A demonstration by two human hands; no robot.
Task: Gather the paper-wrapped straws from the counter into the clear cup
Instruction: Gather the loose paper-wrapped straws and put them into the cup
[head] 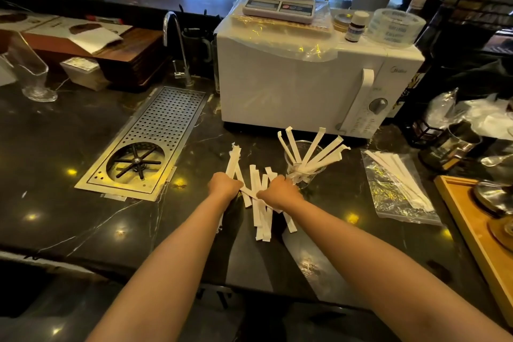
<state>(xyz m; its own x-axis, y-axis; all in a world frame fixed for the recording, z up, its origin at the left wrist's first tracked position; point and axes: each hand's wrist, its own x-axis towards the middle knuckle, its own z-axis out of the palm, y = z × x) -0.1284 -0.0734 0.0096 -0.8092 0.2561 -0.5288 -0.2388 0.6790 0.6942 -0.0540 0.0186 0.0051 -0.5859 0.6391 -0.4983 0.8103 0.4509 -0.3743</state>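
Several paper-wrapped straws (260, 203) are lying in a loose fan on the dark marble counter (69, 203), centre, just near-left of the clear cup (304, 166); five or so wrapped straws in the cup (319, 147) are already standing there, leaning outward; cup is sitting upright just in front of the white microwave (305, 78). Left hand (223, 184) is curling shut over the left edge of the pile, gripping a couple of straws whose far ends are poking out beyond the knuckles; right hand (277, 190) is closing as a fist over the right part of the pile, straws sticking out on its near and far sides, knuckles almost touching the cup base; both forearms are reaching in from the near edge. Further right, more white straws are lying on a clear plastic bag (399, 194); beyond that a wooden tray (472, 219) is sitting at the right edge. Left of the pile a perforated steel rinser tray (155, 141) is sitting flush in the counter, faucet (177, 44) behind it; a digital scale (280, 3) is sitting on top of the microwave.
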